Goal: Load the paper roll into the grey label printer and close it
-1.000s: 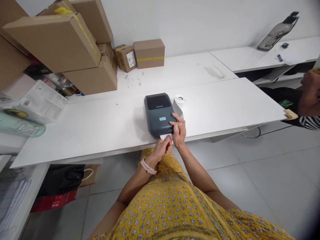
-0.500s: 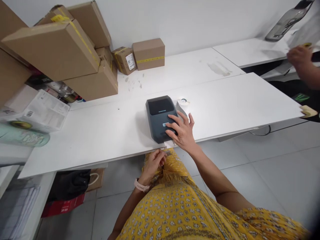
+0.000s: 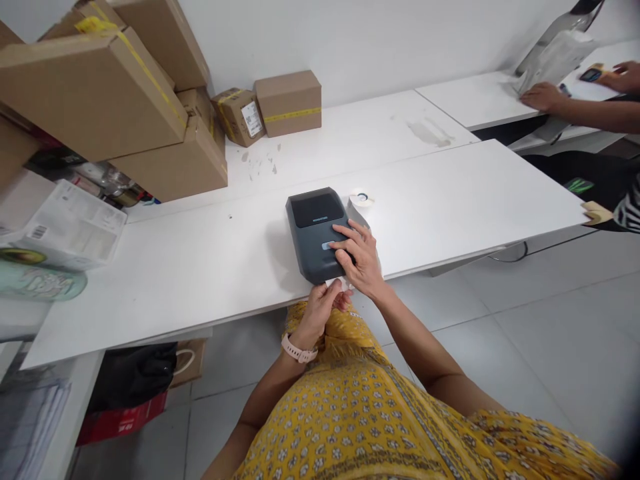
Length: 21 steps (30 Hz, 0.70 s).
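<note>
A dark grey label printer lies on the white table close to its front edge. My right hand rests over the printer's right side with fingers spread, one fingertip at the light blue button. At the printer's near end, my left hand pinches the white label paper that sticks out there. The thumb lies on top of the paper and the other fingers are partly hidden below it. A roll of white labels stands behind the printer's right side, its strip running toward the printer.
Stacked cardboard boxes fill the back left, with two smaller boxes against the wall. A white carton and a mint-green bottle sit at the left. A co-worker's hand rests near a plastic bag at the far right.
My left hand has risen from below the table edge and taken hold of the label paper. My right hand stays on the printer. The co-worker's hands have moved, and a yellow device now shows.
</note>
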{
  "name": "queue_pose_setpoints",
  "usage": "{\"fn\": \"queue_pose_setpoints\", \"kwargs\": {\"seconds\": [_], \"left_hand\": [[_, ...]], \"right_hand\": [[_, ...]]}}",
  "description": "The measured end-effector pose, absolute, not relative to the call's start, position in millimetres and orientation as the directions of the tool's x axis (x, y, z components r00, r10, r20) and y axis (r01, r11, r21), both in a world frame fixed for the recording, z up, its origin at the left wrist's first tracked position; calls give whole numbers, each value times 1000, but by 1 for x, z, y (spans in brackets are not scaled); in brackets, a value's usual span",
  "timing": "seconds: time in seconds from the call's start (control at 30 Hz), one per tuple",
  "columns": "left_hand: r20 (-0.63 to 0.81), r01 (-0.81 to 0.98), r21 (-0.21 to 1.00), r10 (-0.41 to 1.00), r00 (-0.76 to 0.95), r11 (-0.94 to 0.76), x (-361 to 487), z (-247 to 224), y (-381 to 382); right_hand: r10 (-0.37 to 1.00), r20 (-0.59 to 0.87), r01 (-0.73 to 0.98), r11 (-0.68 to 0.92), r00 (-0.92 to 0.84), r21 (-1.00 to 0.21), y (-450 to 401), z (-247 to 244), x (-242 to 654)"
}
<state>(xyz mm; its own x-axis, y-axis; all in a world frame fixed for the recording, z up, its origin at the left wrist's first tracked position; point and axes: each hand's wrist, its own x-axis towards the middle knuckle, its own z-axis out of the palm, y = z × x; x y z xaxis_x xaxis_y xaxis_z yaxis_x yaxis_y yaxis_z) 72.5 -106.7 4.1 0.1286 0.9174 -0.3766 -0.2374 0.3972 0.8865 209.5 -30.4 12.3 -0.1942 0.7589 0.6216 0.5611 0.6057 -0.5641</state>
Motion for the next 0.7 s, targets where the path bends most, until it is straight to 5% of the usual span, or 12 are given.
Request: {"fn": "queue_pose_setpoints", "kwargs": {"seconds": [0.27,0.7], "left_hand": [[-344,-234,900,930,132,367,69,3,-108],[-306,-233,916,944,124,327,66,16,-108]], "right_hand": [[738,672,296,655,-57,-695,-28,37,215],[583,806,429,758,-107,-491,120,130,176]]}}
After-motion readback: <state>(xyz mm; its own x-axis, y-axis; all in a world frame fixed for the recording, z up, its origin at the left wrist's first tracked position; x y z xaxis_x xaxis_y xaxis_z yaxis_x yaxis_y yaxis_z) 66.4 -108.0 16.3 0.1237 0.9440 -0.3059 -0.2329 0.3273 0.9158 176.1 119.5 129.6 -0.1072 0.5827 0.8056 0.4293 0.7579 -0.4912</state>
